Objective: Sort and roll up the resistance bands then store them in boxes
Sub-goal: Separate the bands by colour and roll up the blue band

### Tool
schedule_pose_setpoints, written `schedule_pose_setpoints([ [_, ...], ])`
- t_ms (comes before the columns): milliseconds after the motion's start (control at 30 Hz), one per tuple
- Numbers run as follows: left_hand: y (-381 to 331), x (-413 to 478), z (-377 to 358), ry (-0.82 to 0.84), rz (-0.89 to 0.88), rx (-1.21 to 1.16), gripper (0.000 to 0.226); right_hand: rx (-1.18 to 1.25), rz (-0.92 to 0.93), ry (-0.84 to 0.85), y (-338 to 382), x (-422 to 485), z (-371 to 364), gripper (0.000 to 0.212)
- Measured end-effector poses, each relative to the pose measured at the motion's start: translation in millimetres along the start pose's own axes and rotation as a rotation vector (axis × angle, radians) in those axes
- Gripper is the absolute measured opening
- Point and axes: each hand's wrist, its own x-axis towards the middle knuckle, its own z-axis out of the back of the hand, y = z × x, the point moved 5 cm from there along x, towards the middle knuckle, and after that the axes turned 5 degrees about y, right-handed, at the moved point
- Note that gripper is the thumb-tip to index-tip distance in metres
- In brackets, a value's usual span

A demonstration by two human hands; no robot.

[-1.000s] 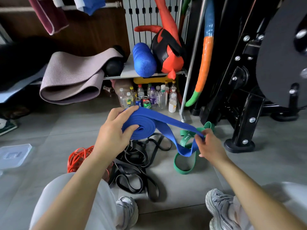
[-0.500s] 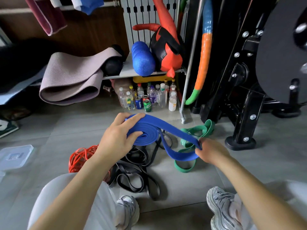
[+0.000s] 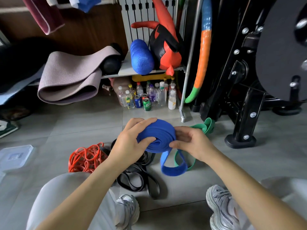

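Observation:
A wide blue resistance band (image 3: pixel 157 138) is wound into a thick roll held above the floor, with a short loop of its tail hanging below. My left hand (image 3: pixel 131 143) grips the roll from the left, thumb pressed into its centre. My right hand (image 3: pixel 191 143) holds the roll's right side, fingers curled round the outer turn. On the floor under them lie a heap of thin orange bands (image 3: pixel 86 158), a tangle of black bands (image 3: pixel 137 178) and a green band (image 3: pixel 204 127), partly hidden by my right hand.
A clear plastic box lid (image 3: pixel 15 156) lies at the left edge. Bottles and cans (image 3: pixel 146 97) stand under a shelf with a folded mat (image 3: pixel 69 77) and blue foam roller (image 3: pixel 141 58). A black machine's foot (image 3: pixel 240 140) is close on the right. My shoes (image 3: pixel 219 205) are below.
My right hand came in from the stretched tail to the roll. More of the blue band is wound on, and only a short loop hangs loose now.

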Motion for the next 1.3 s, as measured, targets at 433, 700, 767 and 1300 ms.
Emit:
schedule_pose_setpoints([
  [433, 3, 5, -11, 0.307, 0.208, 0.047, 0.035, -0.255, -0.027, 0.065, 2, -7, 5, 0.042],
  [700, -1, 3, -14, 0.346, 0.143, 0.081, 0.034, -0.379, 0.007, 0.066, 11, -8, 3, 0.035],
  [767, -2, 3, -16, 0.336, 0.154, 0.068, 0.033, -0.376, 0.012, 0.058, 12, -8, 4, 0.031],
  [1300, -10, 4, -16, 0.159, 0.036, -0.044, 0.057, -0.247, -0.010, -0.186, 9, -5, 31, 0.028],
])
